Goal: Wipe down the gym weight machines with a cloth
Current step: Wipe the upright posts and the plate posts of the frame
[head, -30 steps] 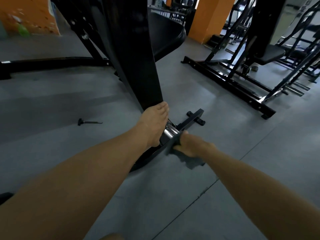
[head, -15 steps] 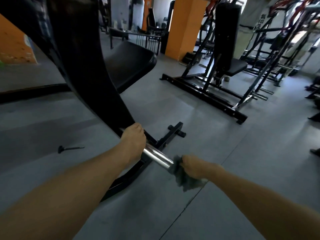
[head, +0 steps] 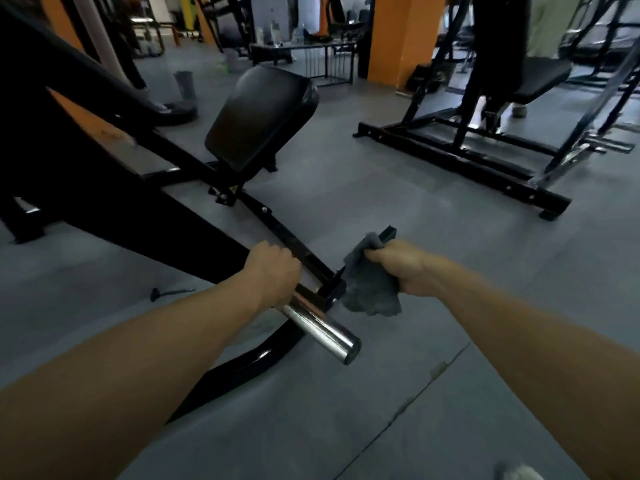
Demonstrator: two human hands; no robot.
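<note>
A black machine slants across the grey floor, its pad well beyond the fingers. The left hand has its fingers curled round the frame where the chrome bar begins. Just right of them, the right hand grips the grey cloth, which hangs below its fingers beside the frame's bracket.

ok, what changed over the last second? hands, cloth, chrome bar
The right hand pulled the cloth off the chrome bar, which now shows bare; the cloth hangs beside it. The left hand went from resting flat to gripping the bar's base. The cloth stayed in the right hand.
</note>
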